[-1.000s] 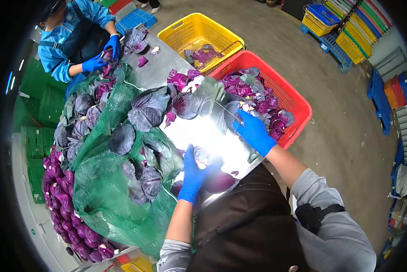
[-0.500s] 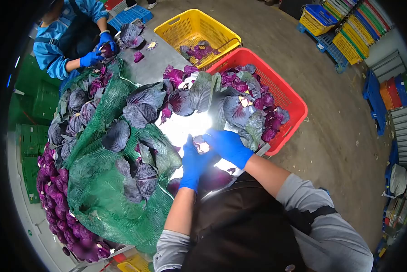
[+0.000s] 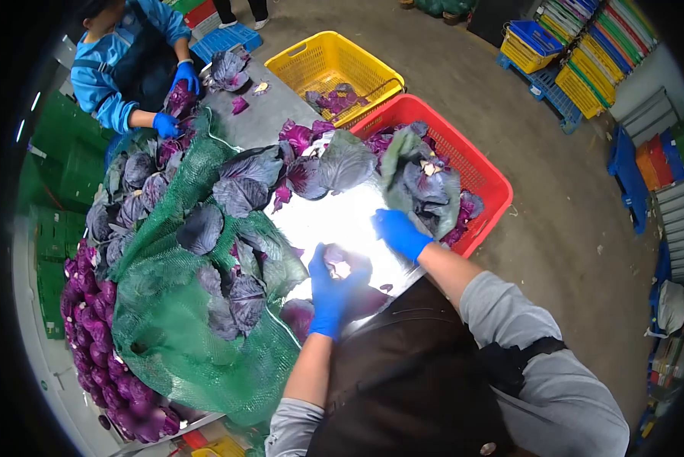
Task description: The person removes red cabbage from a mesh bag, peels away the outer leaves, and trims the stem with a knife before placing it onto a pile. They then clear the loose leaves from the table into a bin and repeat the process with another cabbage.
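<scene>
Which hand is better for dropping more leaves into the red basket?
Right, most likely. The right hand hovers at the near edge of the red basket, beside the leaves there. The left hand is busy gripping the purple cabbage, farther from it.

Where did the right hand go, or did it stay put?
Yes. The right hand left the cabbage in the left hand and moved toward the red basket.
</scene>
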A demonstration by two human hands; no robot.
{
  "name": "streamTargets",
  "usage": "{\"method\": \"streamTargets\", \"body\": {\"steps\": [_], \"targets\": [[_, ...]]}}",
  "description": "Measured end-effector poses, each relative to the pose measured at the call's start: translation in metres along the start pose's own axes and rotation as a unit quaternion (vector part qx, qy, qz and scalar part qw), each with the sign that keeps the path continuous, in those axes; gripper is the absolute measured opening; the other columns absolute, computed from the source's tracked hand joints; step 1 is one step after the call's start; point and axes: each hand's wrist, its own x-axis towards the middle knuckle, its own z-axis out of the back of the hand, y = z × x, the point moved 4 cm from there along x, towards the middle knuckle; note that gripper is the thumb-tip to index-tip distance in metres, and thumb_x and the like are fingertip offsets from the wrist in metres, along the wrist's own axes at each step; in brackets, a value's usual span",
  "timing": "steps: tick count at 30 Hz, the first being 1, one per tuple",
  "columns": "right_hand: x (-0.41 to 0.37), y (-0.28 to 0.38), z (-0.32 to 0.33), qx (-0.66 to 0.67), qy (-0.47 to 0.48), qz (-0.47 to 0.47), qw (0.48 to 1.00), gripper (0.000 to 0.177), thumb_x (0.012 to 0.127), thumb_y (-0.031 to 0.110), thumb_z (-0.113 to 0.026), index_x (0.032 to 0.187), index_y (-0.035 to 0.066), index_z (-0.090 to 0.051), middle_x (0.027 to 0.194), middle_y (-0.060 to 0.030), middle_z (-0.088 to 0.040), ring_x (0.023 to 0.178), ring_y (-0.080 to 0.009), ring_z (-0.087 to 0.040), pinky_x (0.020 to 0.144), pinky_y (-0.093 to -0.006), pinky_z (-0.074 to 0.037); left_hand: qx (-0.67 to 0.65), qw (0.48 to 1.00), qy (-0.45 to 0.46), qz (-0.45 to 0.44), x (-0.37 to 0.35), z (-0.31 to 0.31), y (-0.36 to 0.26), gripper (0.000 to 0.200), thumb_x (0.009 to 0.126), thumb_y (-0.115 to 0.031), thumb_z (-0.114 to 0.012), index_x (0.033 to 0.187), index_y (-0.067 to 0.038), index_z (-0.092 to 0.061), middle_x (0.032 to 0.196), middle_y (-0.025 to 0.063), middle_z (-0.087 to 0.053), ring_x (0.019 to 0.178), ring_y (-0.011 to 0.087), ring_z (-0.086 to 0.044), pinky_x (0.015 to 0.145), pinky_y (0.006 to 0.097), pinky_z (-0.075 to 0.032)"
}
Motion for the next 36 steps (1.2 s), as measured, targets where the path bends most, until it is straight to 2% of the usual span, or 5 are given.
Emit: {"method": "streamTargets", "body": {"steps": [5,10,16,20,36], "targets": [[-0.061,0.193,0.026,-0.021,0.07,-0.026,0.997,0.037,0.08,0.037,-0.066,0.1,0.005,-0.065,0.082,-0.0078,-0.067,0.068,-0.0168,-0.063,0.066,-0.0295,-0.051,-0.148,0.987,0.014,0.061,0.001,0.01,0.027,0.091,0.061,-0.008,-0.082,0.136,0.0,-0.03,0.131,0.0133,-0.042,0.118,0.0229,-0.044,0.102,0.0329,-0.035],[-0.031,0.128,0.022,0.091,0.031,-0.084,0.992,0.03,0.076,0.037,-0.066,0.092,0.011,-0.067,0.076,-0.0127,-0.067,0.073,-0.031,-0.065,0.065,-0.0399,-0.051,-0.217,0.975,0.014,0.047,-0.008,0.015,0.019,0.093,0.059,-0.007,-0.083,0.135,-0.003,-0.03,0.127,0.0134,-0.044,0.118,0.0235,-0.045,0.101,0.0352,-0.037],[-0.036,0.159,0.071,-0.246,-0.037,-0.04,0.968,0.037,0.075,0.034,-0.066,0.105,0.012,-0.063,0.086,-0.0125,-0.066,0.076,-0.0275,-0.065,0.067,-0.0375,-0.051,-0.167,0.977,0.133,-0.02,0.012,0.02,0.003,0.094,0.057,-0.013,-0.084,0.135,-0.004,-0.033,0.13,0.0127,-0.042,0.122,0.0236,-0.042,0.105,0.0358,-0.033],[-0.037,0.172,0.038,0.001,0.064,0.043,0.997,0.045,0.076,0.04,-0.067,0.11,0.011,-0.06,0.093,-0.0127,-0.066,0.079,-0.0252,-0.065,0.071,-0.0356,-0.051,-0.041,0.982,0.148,-0.11,0.028,0.021,0.008,0.095,0.059,-0.016,-0.081,0.138,-0.004,-0.03,0.133,0.014,-0.04,0.124,0.0258,-0.04,0.104,0.0375,-0.033],[-0.019,0.203,0.046,-0.075,0.115,0.09,0.986,0.046,0.087,0.05,-0.048,0.098,0.009,-0.066,0.09,-0.0142,-0.067,0.084,-0.0303,-0.064,0.073,-0.038,-0.05,0.032,0.997,0.07,0.013,0.044,-0.003,0.021,0.105,0.063,-0.031,-0.081,0.143,-0.003,-0.019,0.131,0.0184,-0.042,0.111,0.0286,-0.052,0.093,0.0356,-0.044]]}}
